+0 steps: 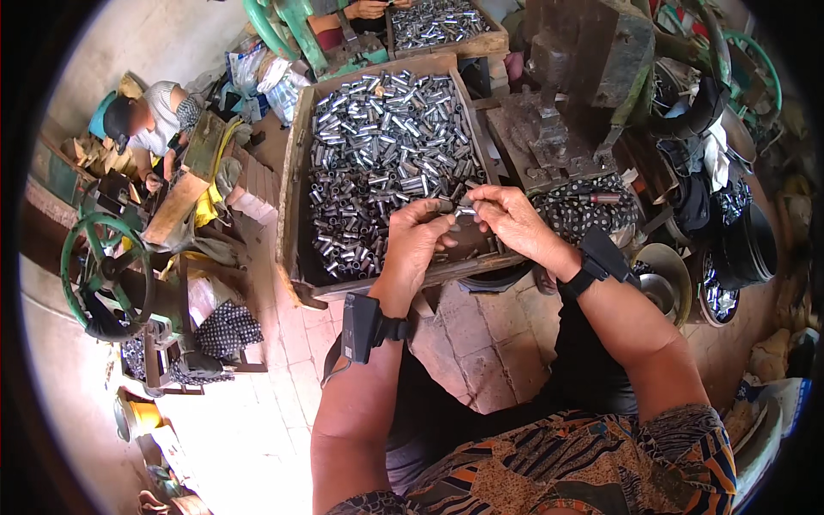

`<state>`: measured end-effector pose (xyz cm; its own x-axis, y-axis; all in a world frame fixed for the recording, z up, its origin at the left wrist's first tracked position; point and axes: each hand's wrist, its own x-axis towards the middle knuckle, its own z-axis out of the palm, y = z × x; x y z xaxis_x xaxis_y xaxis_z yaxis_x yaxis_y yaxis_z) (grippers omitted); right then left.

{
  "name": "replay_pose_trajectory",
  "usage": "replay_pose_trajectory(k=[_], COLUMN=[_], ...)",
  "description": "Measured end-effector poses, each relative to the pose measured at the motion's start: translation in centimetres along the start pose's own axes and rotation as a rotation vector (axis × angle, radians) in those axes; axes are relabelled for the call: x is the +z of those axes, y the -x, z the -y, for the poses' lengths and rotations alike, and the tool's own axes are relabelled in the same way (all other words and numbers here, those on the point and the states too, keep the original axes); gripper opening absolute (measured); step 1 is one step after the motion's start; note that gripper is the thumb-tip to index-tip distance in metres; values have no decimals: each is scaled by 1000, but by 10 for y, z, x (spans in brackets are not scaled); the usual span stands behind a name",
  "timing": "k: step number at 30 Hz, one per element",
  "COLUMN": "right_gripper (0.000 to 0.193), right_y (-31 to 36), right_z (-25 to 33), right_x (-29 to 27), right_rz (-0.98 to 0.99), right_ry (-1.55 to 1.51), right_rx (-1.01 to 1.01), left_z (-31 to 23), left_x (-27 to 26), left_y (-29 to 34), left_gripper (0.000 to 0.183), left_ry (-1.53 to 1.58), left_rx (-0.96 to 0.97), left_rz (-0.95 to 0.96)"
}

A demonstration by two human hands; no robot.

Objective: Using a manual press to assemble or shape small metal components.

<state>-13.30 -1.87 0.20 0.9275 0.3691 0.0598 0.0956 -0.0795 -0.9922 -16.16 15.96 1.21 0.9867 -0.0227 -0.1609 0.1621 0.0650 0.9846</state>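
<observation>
Over the near right corner of a wooden tray (290, 245), my two hands meet at the fingertips. Between them shows a small shiny metal tube (464, 211), mostly covered by the fingers. My right hand (517, 225) pinches its right side. On the other side, the thumb and fingers of my left hand (419, 236) are closed against it. Many short silver metal tubes (386, 137) lie heaped in the tray beyond my hands. A black band with a box sits on each wrist.
Right of the tray stands a heavy rusty press (549, 129), with a red-handled screwdriver (605, 198) on dotted cloth. Buckets (745, 245) crowd the right side. At left are a green handwheel (107, 275) and a seated person (159, 120). Another person's hands (367, 9) work beyond, beside a second tray (493, 41).
</observation>
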Motion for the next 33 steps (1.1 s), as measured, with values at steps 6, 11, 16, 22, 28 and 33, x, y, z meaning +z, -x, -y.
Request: replay_pose_trajectory(k=[6, 11, 16, 22, 28, 33], right_gripper=[22, 21, 20, 20, 21, 21], right_y=[2, 1, 1, 7, 5, 4], right_z=[7, 10, 11, 13, 2, 3], right_x=[-3, -10, -12, -7, -10, -17], right_rz=[-12, -25, -31, 42, 56, 9], right_ry=[1, -11, -23, 36, 62, -20], right_rx=[-39, -33, -44, -64, -129, -67], left_z=[3, -3, 0, 5, 14, 10], left_x=[1, 10, 9, 21, 25, 17], left_y=[0, 4, 3, 9, 8, 2], left_gripper=[17, 16, 21, 30, 34, 27], left_ry=[171, 247, 235, 110, -97, 22], left_rx=[-9, 16, 21, 78, 207, 142], left_rz=[-41, -78, -75, 34, 93, -27])
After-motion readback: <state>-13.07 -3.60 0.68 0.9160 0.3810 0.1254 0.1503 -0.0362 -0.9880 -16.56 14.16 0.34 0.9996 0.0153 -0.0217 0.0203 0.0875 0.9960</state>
